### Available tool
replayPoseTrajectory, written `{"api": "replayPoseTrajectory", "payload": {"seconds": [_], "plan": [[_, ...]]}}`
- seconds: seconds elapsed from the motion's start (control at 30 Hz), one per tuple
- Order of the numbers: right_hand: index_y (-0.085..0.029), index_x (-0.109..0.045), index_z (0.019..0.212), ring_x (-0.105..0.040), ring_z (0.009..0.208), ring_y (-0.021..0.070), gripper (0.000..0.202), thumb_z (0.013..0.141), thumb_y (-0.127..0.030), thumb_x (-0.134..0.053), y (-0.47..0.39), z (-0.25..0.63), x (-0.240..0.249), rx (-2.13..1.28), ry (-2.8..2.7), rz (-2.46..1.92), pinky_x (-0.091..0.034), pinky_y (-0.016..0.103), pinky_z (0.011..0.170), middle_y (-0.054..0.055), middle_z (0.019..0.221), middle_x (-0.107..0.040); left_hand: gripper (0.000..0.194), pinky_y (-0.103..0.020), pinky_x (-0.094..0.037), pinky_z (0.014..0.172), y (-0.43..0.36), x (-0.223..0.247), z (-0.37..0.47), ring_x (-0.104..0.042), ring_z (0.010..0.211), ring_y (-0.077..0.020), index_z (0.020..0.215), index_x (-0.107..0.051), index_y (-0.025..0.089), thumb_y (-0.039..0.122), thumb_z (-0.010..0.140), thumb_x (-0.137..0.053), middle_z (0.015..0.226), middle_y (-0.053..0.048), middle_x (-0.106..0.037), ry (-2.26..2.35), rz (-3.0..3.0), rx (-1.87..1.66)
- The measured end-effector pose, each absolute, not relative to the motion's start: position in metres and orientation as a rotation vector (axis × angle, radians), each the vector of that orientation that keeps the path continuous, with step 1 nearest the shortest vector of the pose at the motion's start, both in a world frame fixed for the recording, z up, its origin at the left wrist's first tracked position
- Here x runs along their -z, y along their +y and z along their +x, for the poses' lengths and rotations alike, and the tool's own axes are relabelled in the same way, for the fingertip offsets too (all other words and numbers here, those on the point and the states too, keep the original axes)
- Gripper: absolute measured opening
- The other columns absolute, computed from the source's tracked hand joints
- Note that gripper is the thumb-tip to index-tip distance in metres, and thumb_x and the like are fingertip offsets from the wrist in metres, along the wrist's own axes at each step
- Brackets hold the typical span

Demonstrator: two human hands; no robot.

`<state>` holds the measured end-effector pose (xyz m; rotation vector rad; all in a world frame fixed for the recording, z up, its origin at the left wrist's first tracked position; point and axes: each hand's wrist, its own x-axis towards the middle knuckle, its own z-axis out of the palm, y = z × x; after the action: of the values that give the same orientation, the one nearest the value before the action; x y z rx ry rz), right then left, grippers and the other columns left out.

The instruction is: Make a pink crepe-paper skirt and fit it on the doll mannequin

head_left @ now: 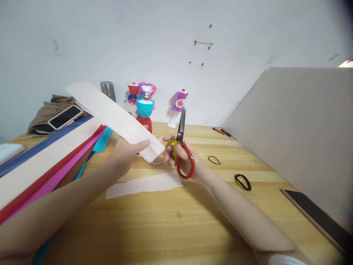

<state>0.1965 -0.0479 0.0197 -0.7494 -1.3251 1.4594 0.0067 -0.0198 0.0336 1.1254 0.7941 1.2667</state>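
My left hand (pixel 129 152) pinches a long, folded white paper strip (pixel 110 116) near its lower right end, thumb on top. The strip slants up to the left above the table. In my right hand (pixel 183 158) are scissors (pixel 181 127) with one red and one yellow handle. Their blades point upward and look closed, apart from the paper. Flat on the table below both hands lies a cut piece of white paper (pixel 143 185) with a wavy edge.
Colored paper strips (pixel 52 158) fan out at left, near a phone (pixel 65 117) on brown cloth. Paper-dressed mini mannequins (pixel 145 107) and a steel bottle (pixel 108 91) stand at the wall. Right of my hands lie a black band (pixel 242 182), a thin hair tie (pixel 214 160) and a dark tablet-like device (pixel 317 217).
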Motion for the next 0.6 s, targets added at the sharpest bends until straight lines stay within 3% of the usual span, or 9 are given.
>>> {"api": "replayPoseTrajectory", "payload": {"seconds": [0.1, 0.33, 0.6], "plan": [[-0.017, -0.057, 0.105, -0.052, 0.058, 0.0138, 0.063, 0.08, -0.075, -0.053, -0.052, 0.199, -0.024, -1.65, -1.456, -0.503, -0.042, 0.03, 0.06, 0.003, 0.072, -0.06, 0.046, -0.039, -0.056, 0.083, -0.015, -0.049, -0.002, -0.064, 0.111, -0.0321, 0.107, -0.066, 0.019, 0.021, 0.063, -0.081, 0.112, -0.009, -0.071, 0.79, 1.079, -1.257], [-0.014, -0.065, 0.102, -0.051, 0.059, 0.0147, 0.067, 0.086, -0.075, -0.04, -0.063, 0.195, -0.026, -1.799, -1.546, -0.385, -0.043, 0.032, 0.06, 0.006, 0.075, -0.06, 0.024, -0.038, -0.058, 0.08, -0.005, -0.065, -0.019, -0.069, 0.098, -0.0283, 0.099, -0.069, 0.013, 0.015, 0.075, -0.071, 0.096, -0.01, -0.074, 0.669, 1.048, -1.169], [-0.013, -0.062, 0.108, -0.052, 0.054, 0.0128, 0.067, 0.085, -0.074, -0.044, -0.073, 0.19, -0.022, -1.94, -1.483, -0.51, -0.045, 0.03, 0.056, 0.006, 0.081, -0.058, 0.022, -0.039, -0.057, 0.087, -0.005, -0.071, -0.022, -0.07, 0.094, -0.0255, 0.102, -0.069, 0.009, 0.011, 0.081, -0.064, 0.099, -0.011, -0.075, 0.654, 1.03, -1.184]]}}
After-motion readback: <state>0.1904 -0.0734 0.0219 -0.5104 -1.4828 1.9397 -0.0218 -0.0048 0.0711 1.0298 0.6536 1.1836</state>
